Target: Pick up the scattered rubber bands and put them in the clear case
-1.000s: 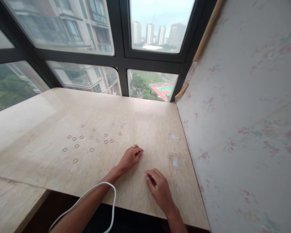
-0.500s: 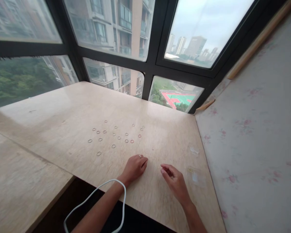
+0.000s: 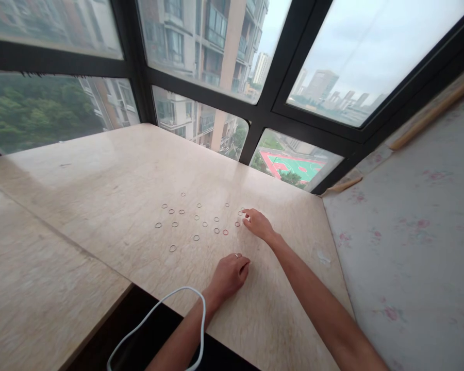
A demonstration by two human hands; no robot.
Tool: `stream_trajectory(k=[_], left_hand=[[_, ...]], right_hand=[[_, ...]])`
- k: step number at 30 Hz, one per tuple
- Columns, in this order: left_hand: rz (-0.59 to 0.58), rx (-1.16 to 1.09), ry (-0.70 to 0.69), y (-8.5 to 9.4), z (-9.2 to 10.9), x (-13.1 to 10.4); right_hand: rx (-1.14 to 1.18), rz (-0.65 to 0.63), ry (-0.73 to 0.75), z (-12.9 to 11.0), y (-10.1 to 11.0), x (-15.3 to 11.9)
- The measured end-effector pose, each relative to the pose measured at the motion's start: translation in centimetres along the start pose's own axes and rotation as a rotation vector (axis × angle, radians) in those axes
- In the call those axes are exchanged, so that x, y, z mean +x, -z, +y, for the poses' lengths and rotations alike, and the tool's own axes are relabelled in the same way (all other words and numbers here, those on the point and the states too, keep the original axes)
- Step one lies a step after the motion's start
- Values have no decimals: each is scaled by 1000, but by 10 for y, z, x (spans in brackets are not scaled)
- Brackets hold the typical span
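Several small thin rings, like hair ties or rubber bands, lie scattered on the pale stone-patterned surface (image 3: 112, 196). Most are dark, such as the ring (image 3: 172, 248) at the front; a red ring (image 3: 226, 232) and a reddish ring (image 3: 237, 224) lie to the right. My right hand (image 3: 258, 224) is over the right end of the group, thumb and forefinger apart beside a dark ring (image 3: 240, 213). No ring shows between its fingertips. My left hand (image 3: 231, 275) rests nearer to me with curled fingers; their inner side is hidden. A finger ring shows on it.
A white cable (image 3: 154, 312) loops over my left forearm. A clear plastic piece (image 3: 323, 255) lies by the flower-patterned wall (image 3: 410, 257). Dark window frames (image 3: 201, 98) border the back. A dark gap (image 3: 139, 319) opens below the front edge.
My right hand has moved forward and left to the right-hand rings, its arm now stretched out. My left hand stays curled on the surface. The view has shifted slightly.
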State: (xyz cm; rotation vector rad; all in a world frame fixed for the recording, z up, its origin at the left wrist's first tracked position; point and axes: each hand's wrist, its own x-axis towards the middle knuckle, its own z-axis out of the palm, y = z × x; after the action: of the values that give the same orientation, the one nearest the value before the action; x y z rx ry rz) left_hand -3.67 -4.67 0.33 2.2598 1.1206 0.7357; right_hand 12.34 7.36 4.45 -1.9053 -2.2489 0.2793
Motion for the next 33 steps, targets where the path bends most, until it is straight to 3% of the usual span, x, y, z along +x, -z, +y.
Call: stream_trajectory(k=[7, 14, 18, 26, 33], left_hand=[[-21, -2, 3, -2, -2, 2], [-8, -9, 2, -3, -3, 2], [-5, -14, 2, -1, -2, 2], [21, -77, 19, -1, -3, 3], [32, -92, 9, 1, -3, 4]], right_hand=[[-338, -177, 113, -1, 0, 29], [-277, -199, 244, 11, 4, 25], [-64, -88, 220, 19, 3, 13], [695, 351, -59, 13, 11, -31], [1261, 431, -168, -5, 28, -106]])
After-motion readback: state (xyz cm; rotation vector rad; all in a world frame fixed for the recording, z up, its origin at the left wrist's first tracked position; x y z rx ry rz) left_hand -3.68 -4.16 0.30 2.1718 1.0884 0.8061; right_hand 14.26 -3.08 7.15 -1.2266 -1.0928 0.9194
